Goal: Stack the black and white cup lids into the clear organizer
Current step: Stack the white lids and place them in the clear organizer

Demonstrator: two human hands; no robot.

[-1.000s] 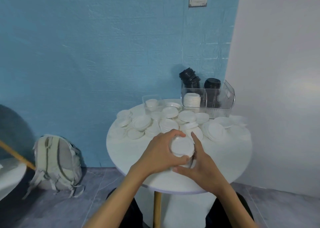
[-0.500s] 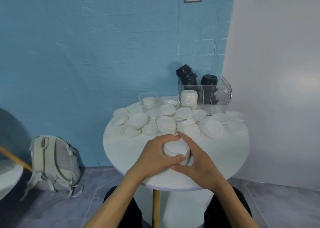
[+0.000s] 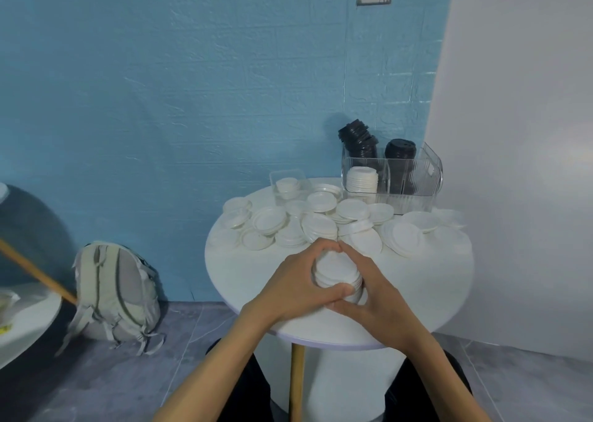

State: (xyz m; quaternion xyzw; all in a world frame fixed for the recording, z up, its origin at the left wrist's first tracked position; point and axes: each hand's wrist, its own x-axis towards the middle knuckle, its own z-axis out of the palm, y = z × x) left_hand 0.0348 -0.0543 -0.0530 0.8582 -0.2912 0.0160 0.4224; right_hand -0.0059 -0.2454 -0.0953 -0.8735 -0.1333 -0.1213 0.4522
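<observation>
Against a blue wall, on a round white table (image 3: 244,270), our left hand (image 3: 288,288) and right hand (image 3: 373,293) curl around a white lid stack (image 3: 335,269) near the table's front edge. Light, slippery plastic, we judge; best squeezed at the rims before the clear organizer (image 3: 414,177).

One view only — head-worn, wide-angle, looking forward and down from above a seated person's lap. Forearms enter from the bottom edge; left hand (image 3: 296,285) and right hand (image 3: 373,288) meet near frame centre, close to the lens. Round white table (image 3: 250,280) sits right of centre; clear organizer (image 3: 414,177) at its far side, farther off. Blue wall (image 3: 192,84) fills the upper frame, edges bowed by the lens — no second view to overlap.
</observation>
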